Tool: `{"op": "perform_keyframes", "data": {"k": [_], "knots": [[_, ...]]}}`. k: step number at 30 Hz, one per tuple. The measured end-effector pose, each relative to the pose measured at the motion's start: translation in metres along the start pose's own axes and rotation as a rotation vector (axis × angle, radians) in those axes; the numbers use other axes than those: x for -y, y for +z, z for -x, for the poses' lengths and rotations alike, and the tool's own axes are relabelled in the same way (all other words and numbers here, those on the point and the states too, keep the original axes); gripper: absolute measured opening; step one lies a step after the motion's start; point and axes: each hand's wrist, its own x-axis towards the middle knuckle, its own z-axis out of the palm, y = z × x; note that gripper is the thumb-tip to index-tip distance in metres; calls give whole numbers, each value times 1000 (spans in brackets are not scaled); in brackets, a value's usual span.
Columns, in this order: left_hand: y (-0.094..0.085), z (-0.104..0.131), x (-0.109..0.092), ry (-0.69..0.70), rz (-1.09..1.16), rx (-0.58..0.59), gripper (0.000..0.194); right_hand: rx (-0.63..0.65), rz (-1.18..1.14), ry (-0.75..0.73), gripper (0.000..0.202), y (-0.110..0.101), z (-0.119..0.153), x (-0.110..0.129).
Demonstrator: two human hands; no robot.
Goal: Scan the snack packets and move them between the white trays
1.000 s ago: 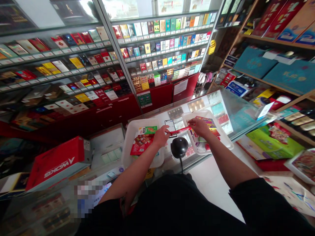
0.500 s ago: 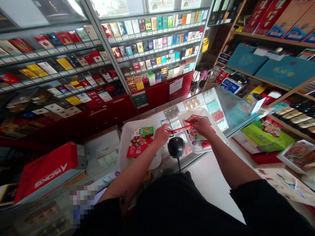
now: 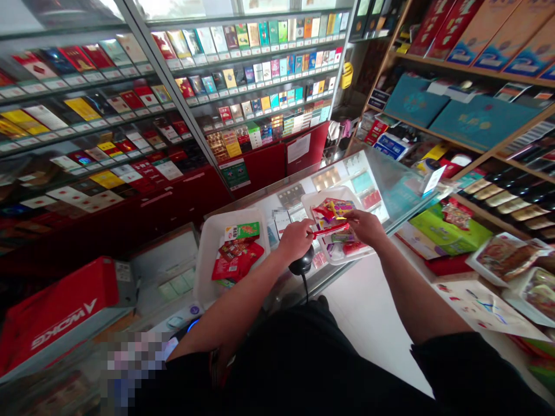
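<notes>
My left hand (image 3: 296,240) is closed on the end of a narrow red snack packet (image 3: 330,231), which reaches across the near part of the right white plastic basket (image 3: 309,200). Over that basket, my right hand (image 3: 366,227) pinches what looks like a small yellow packet (image 3: 341,218). Colourful snack packets (image 3: 325,209) lie in a heap under and beside it. To the left, another white basket (image 3: 203,254) holds a green-and-white packet (image 3: 241,231) and red packets (image 3: 232,263). A black round device (image 3: 300,264) on a cable stands below my left hand, partly covered by it.
Both baskets stand on a glass counter (image 3: 255,199). A phone (image 3: 282,222) lies between them. On the left is a red box (image 3: 65,315). Shelves of cigarette packs (image 3: 255,75) rise behind, and a wooden rack (image 3: 468,69) with boxes lines the right.
The view has shifted, with the surroundings sliding left. My right hand has come off the red packet's end and now pinches something yellow. My left hand keeps the red packet.
</notes>
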Motion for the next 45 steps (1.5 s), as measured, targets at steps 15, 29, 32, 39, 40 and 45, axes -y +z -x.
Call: {"op": "perform_keyframes", "data": {"k": [15,29,32,39,40,45], "knots": [[61,-19,-65,-22,-284,108,33,81,46,6,27,-20,1,-81],[59,-20,-90,-186,-238,9,26,61,55,-191,26,-27,-33,-67],[36,-7,-91,-219,-254,-75,26,24,10,-251,24,-25,-34,-39],[-21,61,-38,-366,-252,-267,28,7,-131,-434,21,-9,-5,54],[-29,74,-24,-400,-266,-277,27,19,-158,-440,21,-4,2,69],[-59,137,48,-585,-407,-247,23,165,-273,-499,17,29,41,144]]}}
